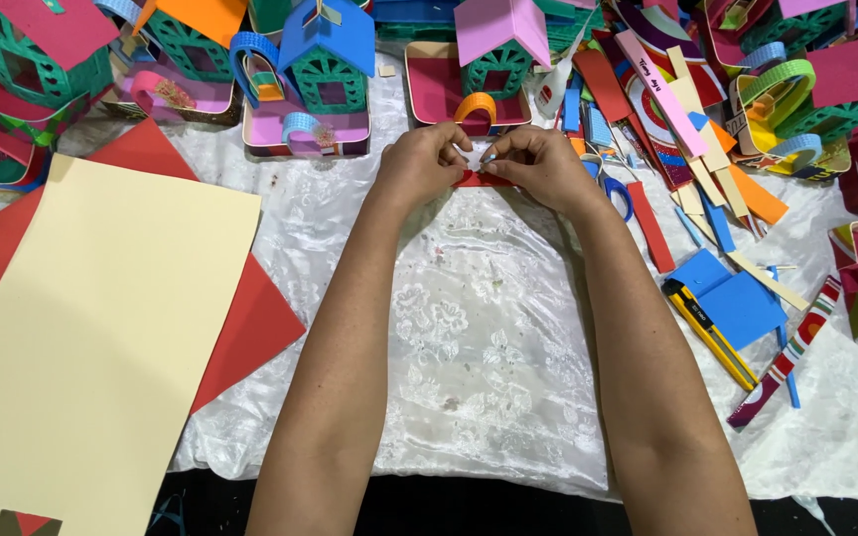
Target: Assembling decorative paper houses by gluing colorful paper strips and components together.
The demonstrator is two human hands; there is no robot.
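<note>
Both my hands meet over the far middle of a white embossed cloth (469, 328). My left hand (421, 164) and my right hand (540, 167) pinch a small red paper strip (481, 180) between their fingertips; the strip lies flat, mostly hidden under the fingers. Just beyond the hands stands a small paper house with a pink roof and green lattice walls (497, 45) on a dark pink tray (429, 94), with an orange arch (476, 105) in front.
A large cream sheet (91, 337) lies over a red sheet (250, 328) at left. A yellow utility knife (709, 333), blue card pieces (737, 298), blue-handled scissors (616, 191), and loose coloured strips lie right. Several more paper houses line the back, one with a blue roof (328, 45).
</note>
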